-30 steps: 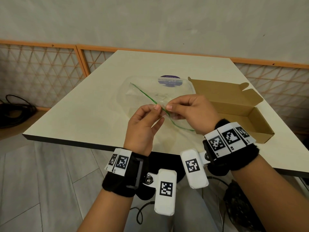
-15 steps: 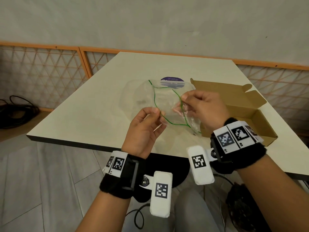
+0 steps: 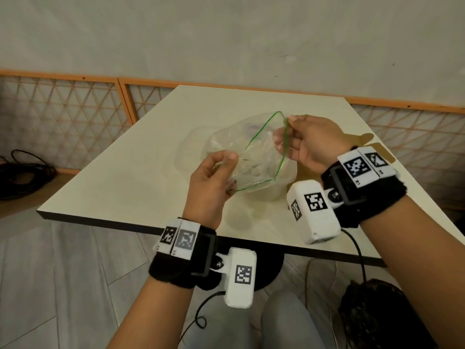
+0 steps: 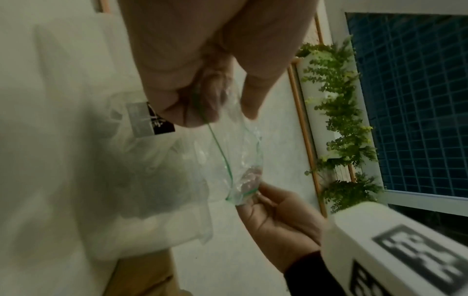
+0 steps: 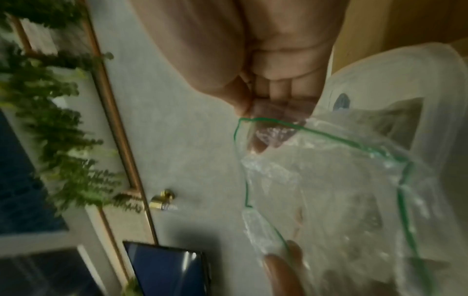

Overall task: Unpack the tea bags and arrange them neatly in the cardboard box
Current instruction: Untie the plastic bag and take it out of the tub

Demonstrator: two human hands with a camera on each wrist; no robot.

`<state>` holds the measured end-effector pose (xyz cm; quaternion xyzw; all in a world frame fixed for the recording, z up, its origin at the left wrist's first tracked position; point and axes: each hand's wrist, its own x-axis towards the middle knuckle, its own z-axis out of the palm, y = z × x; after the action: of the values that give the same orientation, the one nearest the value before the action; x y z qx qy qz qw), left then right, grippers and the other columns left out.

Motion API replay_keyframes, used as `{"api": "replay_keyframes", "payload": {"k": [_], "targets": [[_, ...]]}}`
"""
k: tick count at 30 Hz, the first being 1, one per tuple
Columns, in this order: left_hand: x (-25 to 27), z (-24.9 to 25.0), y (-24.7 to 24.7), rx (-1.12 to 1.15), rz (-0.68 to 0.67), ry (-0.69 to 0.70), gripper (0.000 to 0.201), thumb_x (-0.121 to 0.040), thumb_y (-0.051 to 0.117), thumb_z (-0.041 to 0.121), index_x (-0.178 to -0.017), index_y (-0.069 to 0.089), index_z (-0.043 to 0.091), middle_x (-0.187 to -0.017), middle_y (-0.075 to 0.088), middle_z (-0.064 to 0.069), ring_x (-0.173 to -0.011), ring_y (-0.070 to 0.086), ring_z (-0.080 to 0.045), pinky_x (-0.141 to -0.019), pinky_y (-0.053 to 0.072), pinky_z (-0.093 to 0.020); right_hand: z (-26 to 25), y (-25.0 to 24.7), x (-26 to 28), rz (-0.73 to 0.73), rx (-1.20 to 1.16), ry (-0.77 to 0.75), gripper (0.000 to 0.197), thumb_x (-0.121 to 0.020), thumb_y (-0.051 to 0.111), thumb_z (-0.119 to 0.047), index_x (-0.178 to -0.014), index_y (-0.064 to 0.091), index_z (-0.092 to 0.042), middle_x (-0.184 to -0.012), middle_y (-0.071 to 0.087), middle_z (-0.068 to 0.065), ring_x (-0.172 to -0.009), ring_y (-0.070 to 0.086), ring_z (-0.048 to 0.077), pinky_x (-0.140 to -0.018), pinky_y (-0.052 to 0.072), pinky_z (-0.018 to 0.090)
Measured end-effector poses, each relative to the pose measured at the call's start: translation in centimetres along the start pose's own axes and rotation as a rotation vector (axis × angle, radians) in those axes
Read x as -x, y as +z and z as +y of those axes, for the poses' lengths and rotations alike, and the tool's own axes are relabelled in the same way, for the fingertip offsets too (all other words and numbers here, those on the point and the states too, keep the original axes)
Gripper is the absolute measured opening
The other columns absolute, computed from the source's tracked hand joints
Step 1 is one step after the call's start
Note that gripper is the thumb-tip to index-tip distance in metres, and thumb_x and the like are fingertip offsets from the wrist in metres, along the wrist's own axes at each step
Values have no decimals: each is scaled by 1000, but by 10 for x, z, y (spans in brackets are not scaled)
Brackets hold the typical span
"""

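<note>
Both hands hold a clear zip bag [image 3: 254, 157] with a green zip line above the table, its mouth spread wide. My left hand [image 3: 226, 162] pinches the near left edge of the mouth. My right hand [image 3: 286, 132] pinches the far right edge. Pale contents show dimly inside the bag; I cannot tell them apart. The left wrist view has the bag [image 4: 240, 156] stretched between the two hands, and the right wrist view shows its open mouth [image 5: 329, 190]. The brown cardboard box [image 3: 367, 137] lies behind my right wrist, mostly hidden.
A translucent plastic tub [image 3: 281, 190] sits on the cream table [image 3: 125, 177] under the bag. The table's near edge runs just in front of my wrists. Black cables [image 3: 22, 172] lie on the floor at left, a dark bag [image 3: 377, 311] at right.
The hands have drawn apart, the right one moving up and away. The bag's zip, pinched shut a second ago, now stands wide open, and the bag has lifted.
</note>
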<state>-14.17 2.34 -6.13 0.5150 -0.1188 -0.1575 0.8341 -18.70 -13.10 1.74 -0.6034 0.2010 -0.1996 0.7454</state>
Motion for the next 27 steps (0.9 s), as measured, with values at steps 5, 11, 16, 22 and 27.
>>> {"api": "replay_keyframes", "payload": {"k": [5,11,16,22,27], "targets": [[-15,6,10,144,172,-30,30,-98,49,31,-74,53,13,-56,40,2,-44,36,-8,-45,38,-17,12,0,21,-114,779,-121,45,-72,72,-47,-101,46,-24,-88,56,-2,-79,57,14,-69,48,28],[-18,26,7,147,94,-145,32,-94,54,38,-79,52,11,-46,42,4,-38,38,-8,-45,43,-18,15,-19,1,-41,716,-60,13,-87,63,-14,-93,56,-5,-84,63,12,-68,62,20,-76,54,39],[-16,34,1,-392,70,125,59,-71,81,35,-113,40,24,-84,61,-9,-56,60,-15,-59,58,-35,1,-4,-9,-38,381,27,16,-92,48,2,-83,46,-11,-76,65,14,-63,68,21,-63,58,31],[-34,41,-11,-592,112,228,19,-94,58,30,-86,59,13,-62,53,-6,-40,53,-7,-47,49,-23,-1,6,-22,-101,143,202,30,-92,32,9,-84,49,-14,-65,52,5,-49,54,14,-47,51,23],[-45,49,-18,-155,101,-76,18,-97,54,22,-82,58,12,-83,65,-4,-70,65,-18,-70,58,-26,-8,5,-35,-173,221,285,50,-89,31,-1,-53,63,-14,-47,26,-1,-41,22,12,-40,30,13]]}}
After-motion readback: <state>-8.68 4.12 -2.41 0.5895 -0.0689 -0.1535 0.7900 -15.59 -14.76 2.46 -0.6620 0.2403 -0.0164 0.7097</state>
